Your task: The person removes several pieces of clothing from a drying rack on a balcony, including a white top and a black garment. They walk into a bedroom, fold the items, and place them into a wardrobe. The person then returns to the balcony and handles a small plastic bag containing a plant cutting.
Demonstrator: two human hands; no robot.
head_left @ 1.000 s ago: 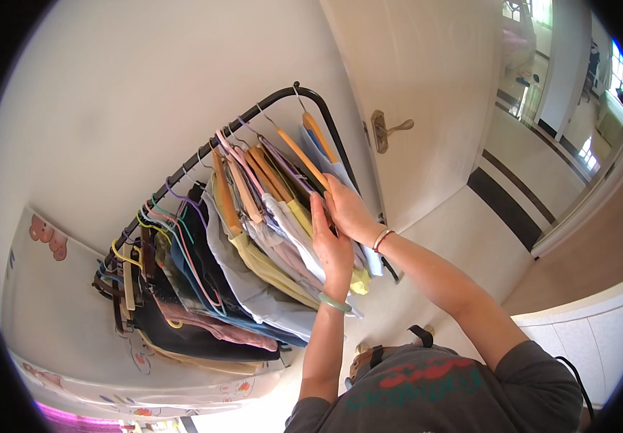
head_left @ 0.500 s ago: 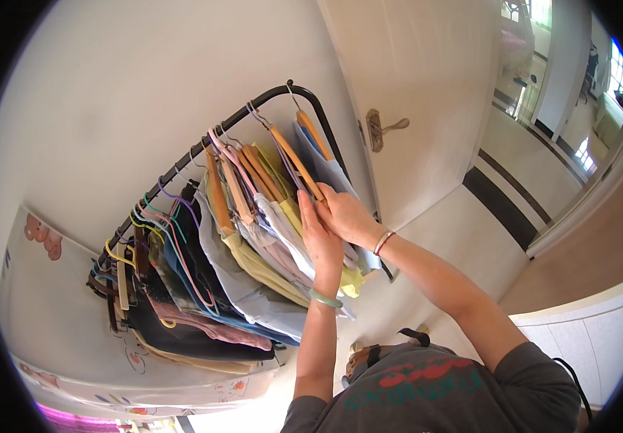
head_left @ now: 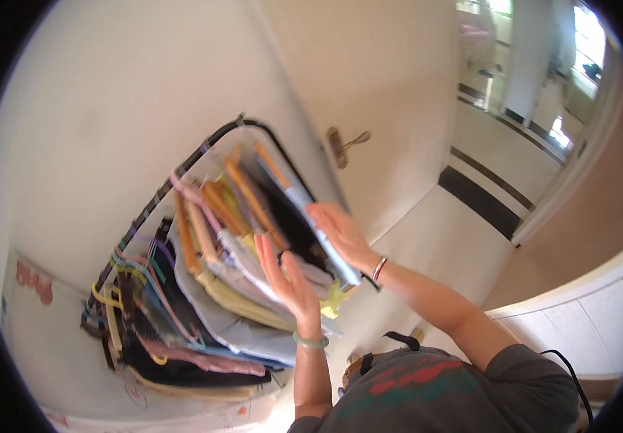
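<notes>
A black clothes rack [head_left: 158, 193] is packed with garments on wooden and coloured hangers. My left hand [head_left: 291, 283] is open, its fingers stretched out and flat beside the pale shirts [head_left: 243, 270]. Farther right, my right hand [head_left: 344, 237] is also open, with its fingertips at the edge of a light blue garment [head_left: 334, 256] on a wooden hanger [head_left: 274, 164] near the rack's end. Between my hands, a dark garment [head_left: 293, 227] shows in a gap. Another wooden hanger [head_left: 246, 195] stands just left of that gap. Neither hand grips anything; motion blurs the hangers.
Right of the rack stands a pale door [head_left: 391, 79] with a metal lever handle [head_left: 346, 146]. Darker garments [head_left: 174, 353] crowd the rack's near left end, by a pale cover [head_left: 44, 346] with bear prints. Light floor tiles [head_left: 419, 224] lie to the right.
My hands were together at a wooden hanger; now they are apart, the right by the light blue garment. A gap with a dark garment has opened between the hangers. The view has shifted.
</notes>
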